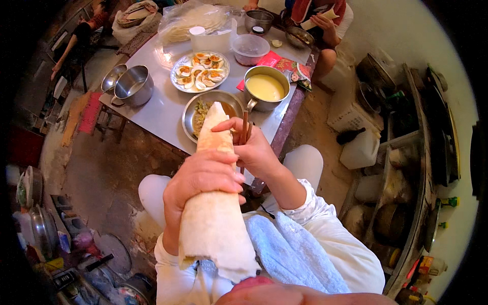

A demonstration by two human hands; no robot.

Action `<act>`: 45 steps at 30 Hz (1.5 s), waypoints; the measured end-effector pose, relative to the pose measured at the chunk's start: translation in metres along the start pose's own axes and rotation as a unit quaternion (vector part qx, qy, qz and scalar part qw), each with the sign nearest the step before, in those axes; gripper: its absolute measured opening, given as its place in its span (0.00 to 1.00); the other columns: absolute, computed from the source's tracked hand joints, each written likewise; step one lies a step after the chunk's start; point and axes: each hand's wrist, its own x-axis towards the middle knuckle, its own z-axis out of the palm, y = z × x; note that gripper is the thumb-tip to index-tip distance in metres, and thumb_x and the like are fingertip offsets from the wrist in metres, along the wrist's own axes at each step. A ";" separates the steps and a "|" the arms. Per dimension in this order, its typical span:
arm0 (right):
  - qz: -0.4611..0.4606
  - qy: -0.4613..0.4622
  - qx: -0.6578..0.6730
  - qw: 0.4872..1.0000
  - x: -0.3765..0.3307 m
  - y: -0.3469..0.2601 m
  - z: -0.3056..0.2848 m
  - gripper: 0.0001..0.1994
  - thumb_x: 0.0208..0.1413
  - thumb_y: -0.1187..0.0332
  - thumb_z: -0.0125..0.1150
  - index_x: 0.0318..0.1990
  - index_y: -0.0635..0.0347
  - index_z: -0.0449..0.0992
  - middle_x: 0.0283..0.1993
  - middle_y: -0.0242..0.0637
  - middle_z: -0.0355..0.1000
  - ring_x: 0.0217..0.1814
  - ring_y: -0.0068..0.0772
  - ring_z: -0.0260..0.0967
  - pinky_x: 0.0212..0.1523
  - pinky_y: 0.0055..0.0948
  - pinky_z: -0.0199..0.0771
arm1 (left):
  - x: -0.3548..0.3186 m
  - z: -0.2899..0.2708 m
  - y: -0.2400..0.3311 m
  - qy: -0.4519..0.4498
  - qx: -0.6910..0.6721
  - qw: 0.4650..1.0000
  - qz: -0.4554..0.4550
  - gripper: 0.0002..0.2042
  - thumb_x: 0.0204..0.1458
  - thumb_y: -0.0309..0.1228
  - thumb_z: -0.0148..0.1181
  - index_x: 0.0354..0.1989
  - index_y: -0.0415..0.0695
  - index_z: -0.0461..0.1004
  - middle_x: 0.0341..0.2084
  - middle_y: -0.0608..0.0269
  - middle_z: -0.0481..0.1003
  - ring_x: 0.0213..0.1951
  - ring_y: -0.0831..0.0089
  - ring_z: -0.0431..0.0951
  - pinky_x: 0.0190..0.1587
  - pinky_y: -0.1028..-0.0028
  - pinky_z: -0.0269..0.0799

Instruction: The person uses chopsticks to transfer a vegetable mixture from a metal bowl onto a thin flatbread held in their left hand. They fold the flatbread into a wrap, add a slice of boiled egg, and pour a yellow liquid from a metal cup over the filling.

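Note:
A large rolled flatbread [216, 216] is in my left hand [206, 178], its fingers wrapped round the middle. The wide torn lower end comes close to my mouth; the narrow end points toward the table. My right hand [258, 152] holds a pair of brown chopsticks [245, 129], and its index finger touches the roll's far part. Just beyond the roll, partly hidden by it, a metal bowl [189, 114] contains shredded food. Beside this bowl stands a metal mug [259, 104] of pale yellow liquid. A plate [176, 84] of halved eggs lies farther back.
On the table [147, 119] are metal pots [133, 87], a clear plastic tub [251, 48] and bagged flatbreads [195, 23]. Across it, another person's hand [325, 23] holds a roll. A cluttered shelf [406, 152] lines the right wall. Pans and lids crowd the lower left.

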 end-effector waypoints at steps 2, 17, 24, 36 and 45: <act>-0.016 -0.002 -0.004 1.000 0.000 -0.002 0.001 0.20 0.48 0.84 0.60 0.50 0.64 0.70 0.43 0.38 0.76 0.43 0.25 0.76 0.44 0.24 0.75 | 0.004 -0.001 0.006 -0.010 0.000 1.000 0.008 0.11 0.35 0.24 0.72 0.30 0.43 0.78 0.31 0.61 0.80 0.47 0.61 0.77 0.53 0.64 0.68; -0.029 -0.001 0.007 1.000 0.012 0.001 -0.006 0.20 0.49 0.83 0.62 0.51 0.64 0.70 0.45 0.39 0.76 0.44 0.25 0.76 0.45 0.25 0.76 | 0.012 -0.011 -0.003 -0.044 0.007 0.999 -0.004 0.11 0.37 0.26 0.71 0.31 0.44 0.79 0.33 0.61 0.80 0.47 0.60 0.77 0.53 0.64 0.68; -0.047 -0.013 0.076 0.996 0.010 -0.006 0.017 0.22 0.49 0.84 0.62 0.53 0.65 0.68 0.46 0.44 0.76 0.46 0.31 0.76 0.47 0.28 0.77 | 0.010 -0.027 0.006 -0.080 0.016 0.996 0.021 0.06 0.43 0.34 0.69 0.28 0.51 0.80 0.33 0.65 0.81 0.44 0.61 0.79 0.53 0.62 0.66; -0.008 0.021 0.032 0.999 0.010 -0.007 0.010 0.19 0.50 0.87 0.58 0.52 0.67 0.68 0.46 0.42 0.76 0.47 0.29 0.76 0.48 0.26 0.76 | 0.015 -0.036 -0.018 -0.130 -0.026 0.991 0.025 0.10 0.41 0.33 0.74 0.32 0.54 0.79 0.35 0.69 0.81 0.45 0.65 0.80 0.53 0.64 0.64; 0.007 0.030 0.062 0.998 0.020 -0.002 0.005 0.19 0.51 0.87 0.56 0.51 0.68 0.69 0.46 0.42 0.76 0.47 0.29 0.76 0.48 0.26 0.76 | 0.029 -0.037 -0.031 -0.131 -0.035 0.991 0.003 0.09 0.42 0.34 0.73 0.29 0.55 0.78 0.33 0.71 0.81 0.42 0.67 0.81 0.52 0.66 0.66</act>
